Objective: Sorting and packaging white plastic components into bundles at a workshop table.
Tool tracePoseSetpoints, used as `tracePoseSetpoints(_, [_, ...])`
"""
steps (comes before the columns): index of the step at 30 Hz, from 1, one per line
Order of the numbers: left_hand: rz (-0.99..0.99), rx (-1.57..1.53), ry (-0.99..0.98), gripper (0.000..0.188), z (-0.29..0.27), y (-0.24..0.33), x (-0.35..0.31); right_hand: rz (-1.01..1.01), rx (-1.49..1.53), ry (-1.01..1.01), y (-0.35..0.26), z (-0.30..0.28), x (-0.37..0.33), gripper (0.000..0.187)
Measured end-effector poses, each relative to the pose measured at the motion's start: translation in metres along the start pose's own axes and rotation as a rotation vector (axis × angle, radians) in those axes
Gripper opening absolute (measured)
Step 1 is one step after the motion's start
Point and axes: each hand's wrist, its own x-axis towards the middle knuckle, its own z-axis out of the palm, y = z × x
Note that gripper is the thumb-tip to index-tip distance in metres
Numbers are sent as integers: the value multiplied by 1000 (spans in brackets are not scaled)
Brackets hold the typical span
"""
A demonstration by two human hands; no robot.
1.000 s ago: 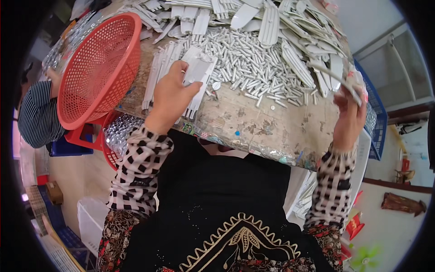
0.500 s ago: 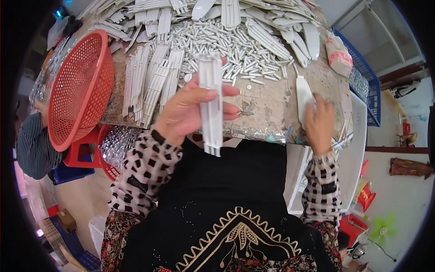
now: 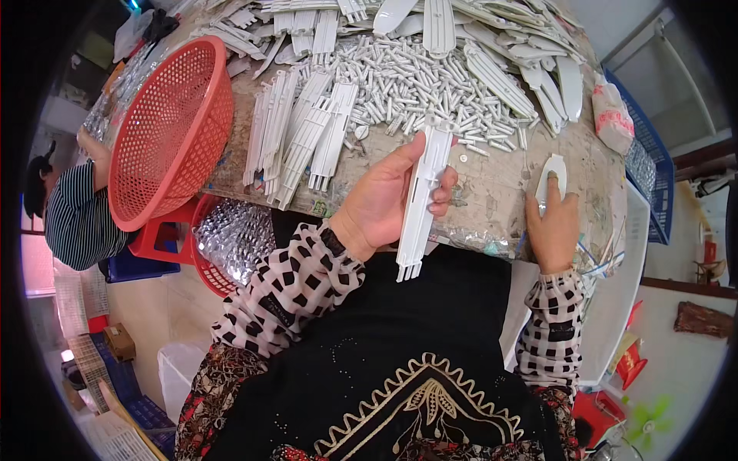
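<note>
My left hand grips a long white plastic strip with slots and small prongs at its lower end. Thumb and fingers close round its sides, and the strip slants above the table's front edge. On the right, my right hand has its fingers over the lower part of a white round-ended plastic piece lying on the table, one fingertip pressed on top. Beyond both hands spreads a heap of small silvery-white pins. A small white disc lies between the hands.
Stacked white strips lie left of the pins; more white pieces pile up behind. A red perforated basket leans at the table's left edge. A wrapped white bundle and blue crate are at right. Another person's striped sleeve shows far left.
My right hand has moved left onto the round-ended piece, which has shifted slightly toward me. The strip in my left hand has tilted from nearly upright to a slant. The whole view has shifted.
</note>
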Motion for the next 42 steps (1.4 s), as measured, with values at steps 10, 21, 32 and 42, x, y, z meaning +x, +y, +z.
tracePoseSetpoints(10, [86, -101, 145, 41, -2, 7, -3, 22, 172, -102, 34, -4, 13, 68])
tracePoseSetpoints(21, [218, 178, 43, 41, 19, -7, -5, -513, 839, -84, -73, -43, -45, 63])
tracePoseSetpoints(32, [249, 489, -60, 51, 15, -4, -16, -566, 846, -311, -66, -30, -50, 68])
tracePoseSetpoints(42, [167, 639, -46, 59, 21, -3, -16, -669, 854, -74, -67, -32, -60, 70])
